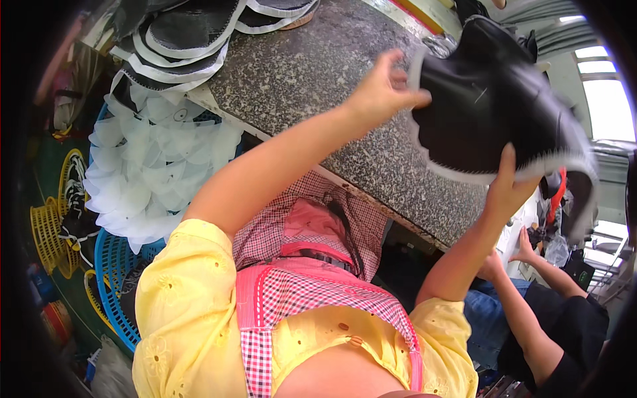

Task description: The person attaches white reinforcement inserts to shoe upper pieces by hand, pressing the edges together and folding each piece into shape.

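Note:
A glossy black shoe upper [478,99] with a white, jagged-edged border is held up over the right part of the speckled table, partly blurred. My right hand [511,186] grips its lower border, thumb on the black face and the other fingers mostly hidden behind. By the upper's left edge is my left hand [383,89], with its fingers apart and slightly curled. Its thumb tip overlaps the white border, and whether it touches is unclear. Similar flat black pieces with white borders [189,30] lie stacked at the table's far left.
The speckled grey tabletop [292,73] slants across in front of me. Translucent white sheet pieces [159,152] heap over a blue basket [109,278] at left, near yellow baskets [50,232]. On the right, another person's arms [531,325] reach toward a cluttered bench.

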Demonstrator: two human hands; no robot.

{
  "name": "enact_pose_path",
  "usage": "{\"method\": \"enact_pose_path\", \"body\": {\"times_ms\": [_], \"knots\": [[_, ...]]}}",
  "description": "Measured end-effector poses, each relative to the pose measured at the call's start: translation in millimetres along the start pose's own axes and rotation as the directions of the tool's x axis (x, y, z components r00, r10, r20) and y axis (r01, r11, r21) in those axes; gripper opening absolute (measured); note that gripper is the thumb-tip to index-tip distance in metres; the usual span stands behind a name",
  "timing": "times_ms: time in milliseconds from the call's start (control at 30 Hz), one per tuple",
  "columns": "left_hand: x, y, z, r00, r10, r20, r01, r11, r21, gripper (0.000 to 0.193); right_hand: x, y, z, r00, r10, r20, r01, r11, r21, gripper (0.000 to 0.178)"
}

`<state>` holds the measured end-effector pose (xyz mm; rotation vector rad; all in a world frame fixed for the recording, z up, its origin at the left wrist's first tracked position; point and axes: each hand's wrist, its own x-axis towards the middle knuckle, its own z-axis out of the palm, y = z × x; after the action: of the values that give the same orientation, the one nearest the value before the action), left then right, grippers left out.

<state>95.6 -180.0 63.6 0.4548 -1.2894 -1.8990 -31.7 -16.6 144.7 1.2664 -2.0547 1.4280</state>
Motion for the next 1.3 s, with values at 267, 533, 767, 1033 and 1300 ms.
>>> {"method": "enact_pose_path", "body": {"times_ms": [267,533,767,1033,1300], "knots": [[-90,13,0,0.496,0.571,0.654,-0.868,0.319,0.38,0.041,-88,14,108,0.566,-0.032,0.824,0.569,0.739,-0.362,0.05],[-38,-24,-26,0.772,-0.19,0.606,-0.556,0.26,0.79,0.08,-72,15,49,0.657,0.101,0.747,-0.326,0.932,0.161,0.025],[-53,-36,-14,0.736,-0.294,0.61,-0.664,-0.139,0.735,0.084,-75,43,38,0.986,-0.004,0.169,0.015,0.998,-0.066,0.016],[-40,-12,-55,0.73,-0.272,0.627,-0.302,0.695,0.653,0.052,-93,68,64,0.706,0.39,0.591,-0.695,0.542,0.473,0.005],[-38,33,-143,0.868,-0.075,0.491,-0.477,-0.4,0.783,0.046,-79,-13,163,0.752,-0.288,0.593,0.208,0.957,0.201,0.06]]}}
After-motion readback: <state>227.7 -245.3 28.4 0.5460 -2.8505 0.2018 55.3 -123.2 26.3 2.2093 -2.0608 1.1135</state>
